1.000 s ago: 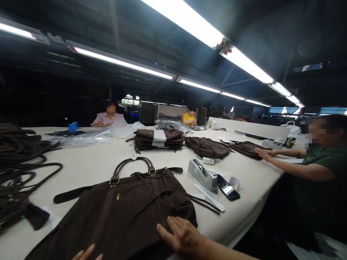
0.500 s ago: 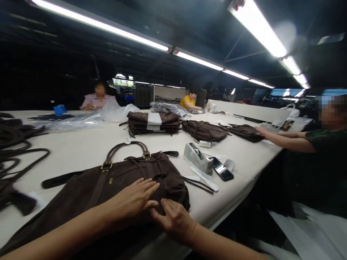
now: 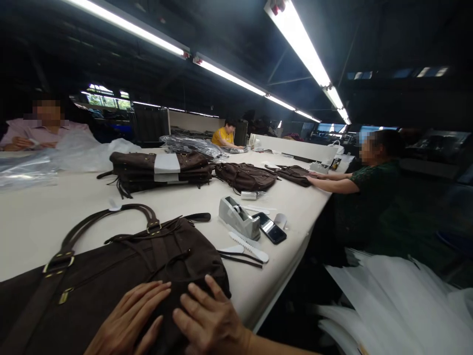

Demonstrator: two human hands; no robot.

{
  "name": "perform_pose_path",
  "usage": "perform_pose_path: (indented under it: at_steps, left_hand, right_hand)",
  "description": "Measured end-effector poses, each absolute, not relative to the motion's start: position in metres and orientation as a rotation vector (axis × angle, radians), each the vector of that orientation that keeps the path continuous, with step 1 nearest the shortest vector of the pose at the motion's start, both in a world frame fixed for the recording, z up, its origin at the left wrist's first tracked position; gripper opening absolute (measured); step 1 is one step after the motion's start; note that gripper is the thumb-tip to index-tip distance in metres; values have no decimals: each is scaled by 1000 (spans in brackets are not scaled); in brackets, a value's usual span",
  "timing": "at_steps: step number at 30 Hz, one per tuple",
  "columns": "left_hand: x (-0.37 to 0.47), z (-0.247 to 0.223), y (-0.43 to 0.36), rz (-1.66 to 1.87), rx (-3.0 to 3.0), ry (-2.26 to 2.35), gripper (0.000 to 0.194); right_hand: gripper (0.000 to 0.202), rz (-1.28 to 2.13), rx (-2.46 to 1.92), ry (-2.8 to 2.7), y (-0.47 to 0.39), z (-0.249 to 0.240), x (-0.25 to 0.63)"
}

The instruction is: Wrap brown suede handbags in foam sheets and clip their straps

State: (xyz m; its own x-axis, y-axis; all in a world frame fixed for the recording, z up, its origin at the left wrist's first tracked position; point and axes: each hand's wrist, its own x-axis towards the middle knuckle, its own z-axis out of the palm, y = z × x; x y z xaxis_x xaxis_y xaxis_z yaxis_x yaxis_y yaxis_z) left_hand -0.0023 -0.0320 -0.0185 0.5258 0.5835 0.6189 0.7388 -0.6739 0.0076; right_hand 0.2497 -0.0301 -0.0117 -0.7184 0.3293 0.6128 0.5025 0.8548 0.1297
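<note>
A dark brown bag (image 3: pixel 111 276) lies flat across the near left of the table, its looped handles toward the far side and a brass zip pull on its front. My left hand (image 3: pixel 129 318) rests on the lower part of the bag, fingers extended. Just right of it, my right hand (image 3: pixel 209 313) presses on the bag near its right end with the fingers spread. The hands are close together but apart, and neither grips anything. Thin dark straps stick out past the bag's right side.
Right of the bag are a grey tape dispenser (image 3: pixel 239 217), a phone (image 3: pixel 271 228) and white serrated strips (image 3: pixel 249 246). Stacked brown bags (image 3: pixel 162 172) lie behind. A person in dark green (image 3: pixel 373 172) handles another bag. White sheets (image 3: pixel 399 301) fill the lower right.
The view has turned right and nearer the bag. My right hand has opened from bent fingers to spread ones, and my left hand now lies lower on the bag.
</note>
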Motion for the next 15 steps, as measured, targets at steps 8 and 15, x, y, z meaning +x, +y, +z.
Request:
perform_pose_path:
  at_steps: [8, 15]
  left_hand:
    - [-11, -19, -24, -1051, -2374, -1531, 33]
    - [-19, -18, -8, -878, -2118, -2006, 47]
  right_hand:
    - [63, -175, -735, -2619, -17, -13, 291]
    - [66, -104, -846, -2432, -36, -34, 291]
